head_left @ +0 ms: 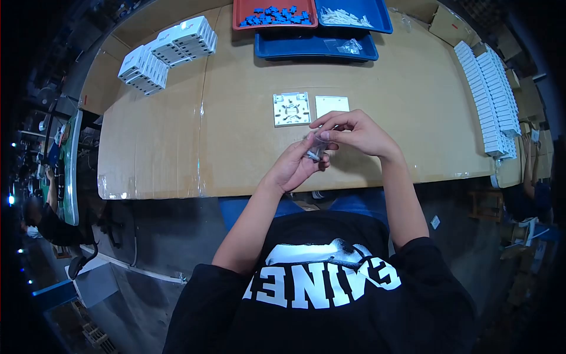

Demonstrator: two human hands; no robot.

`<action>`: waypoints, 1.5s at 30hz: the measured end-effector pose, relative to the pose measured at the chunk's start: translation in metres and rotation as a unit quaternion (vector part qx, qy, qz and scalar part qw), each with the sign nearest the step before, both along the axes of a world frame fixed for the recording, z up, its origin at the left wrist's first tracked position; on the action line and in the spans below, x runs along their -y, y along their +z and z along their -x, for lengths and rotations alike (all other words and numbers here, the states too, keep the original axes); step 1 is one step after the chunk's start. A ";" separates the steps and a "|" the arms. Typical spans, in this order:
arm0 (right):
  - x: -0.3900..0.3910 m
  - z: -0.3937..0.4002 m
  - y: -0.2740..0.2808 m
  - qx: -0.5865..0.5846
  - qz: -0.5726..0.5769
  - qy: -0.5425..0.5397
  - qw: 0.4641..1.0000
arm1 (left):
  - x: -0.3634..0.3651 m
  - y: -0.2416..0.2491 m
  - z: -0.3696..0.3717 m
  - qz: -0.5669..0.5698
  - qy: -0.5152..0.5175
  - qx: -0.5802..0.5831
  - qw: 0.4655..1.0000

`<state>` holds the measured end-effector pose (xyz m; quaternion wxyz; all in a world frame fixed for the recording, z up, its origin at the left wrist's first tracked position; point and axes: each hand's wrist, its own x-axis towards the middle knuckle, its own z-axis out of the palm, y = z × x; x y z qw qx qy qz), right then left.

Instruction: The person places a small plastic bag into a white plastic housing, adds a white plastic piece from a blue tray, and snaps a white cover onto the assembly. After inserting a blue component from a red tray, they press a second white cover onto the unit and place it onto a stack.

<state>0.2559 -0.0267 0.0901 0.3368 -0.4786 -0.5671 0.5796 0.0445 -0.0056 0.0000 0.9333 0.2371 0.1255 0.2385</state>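
Note:
Between my hands, over the front part of the table, is a small clear plastic bag [316,151] with small pale parts at its bottom; their exact kind is too small to tell. My left hand [296,167] grips the bag from the left with thumb and fingers. My right hand [358,133] pinches its upper end. Just beyond lies an open white plastic box base [291,110] with moulded fittings inside. Beside it is a flat white cover [331,104], its near edge partly hidden by my right hand.
At the back stand a red bin [239,17] of blue parts, a blue bin [384,22] of white sticks and a blue tray [283,48] holding small bags. White boxes are stacked at the left [183,42] and right [492,100]. Other people sit at both sides.

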 end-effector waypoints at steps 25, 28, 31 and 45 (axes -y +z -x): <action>-0.008 0.005 -0.007 0.051 -0.052 0.095 0.993 | -0.001 0.000 0.002 0.037 0.004 0.014 0.999; -0.007 0.010 -0.004 0.055 0.002 0.121 0.991 | 0.002 0.002 0.001 0.031 0.010 0.004 0.999; -0.009 0.009 -0.002 0.063 0.084 0.168 0.980 | 0.003 -0.004 0.002 0.023 0.018 -0.005 1.000; -0.052 -0.052 0.004 0.102 -0.082 -0.008 0.991 | -0.002 -0.004 -0.001 0.053 -0.019 0.018 0.998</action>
